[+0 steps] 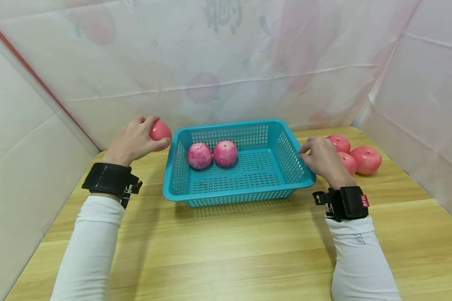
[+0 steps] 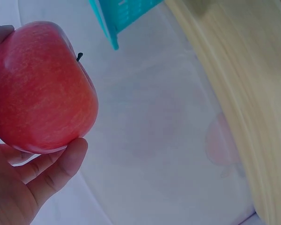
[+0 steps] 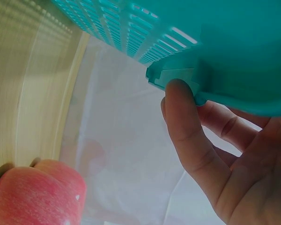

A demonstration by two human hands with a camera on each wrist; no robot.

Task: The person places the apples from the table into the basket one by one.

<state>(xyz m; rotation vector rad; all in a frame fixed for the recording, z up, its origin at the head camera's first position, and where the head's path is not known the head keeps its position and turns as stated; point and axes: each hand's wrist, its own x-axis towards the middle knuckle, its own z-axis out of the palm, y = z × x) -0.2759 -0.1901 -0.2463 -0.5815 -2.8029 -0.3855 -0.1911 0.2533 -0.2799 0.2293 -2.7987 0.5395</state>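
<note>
Our hands stand well apart: our left hand (image 1: pixel 133 140) pinches a red apple (image 1: pixel 160 130) between thumb and fingers, in the air just left of the turquoise basket (image 1: pixel 229 194), while our right hand (image 1: pixel 322 158) grips the basket's right rim, thumb against the edge. Inside the basket, two streaked apples (image 1: pixel 226 153) sit side by side toward the left. Three more apples (image 1: pixel 366 160) cluster on the wooden table (image 1: pixel 211 259), at the right, just beyond our right hand. We wear a black left wristband (image 1: pixel 107 177) and a black right wristband (image 1: pixel 348 203); on the latter a red tag (image 1: pixel 364 200) bears pale capitals too small for us to read surely. Along our right white sleeve (image 1: pixel 355 255) runs small dark lettering (image 1: pixel 359 239), which looks like "less". On the pale cloth (image 1: pixel 135 75) at the far side, faint grey letters (image 1: pixel 224 14) show reversed among washed-out fruit shapes, and we cannot make out the word.
</note>
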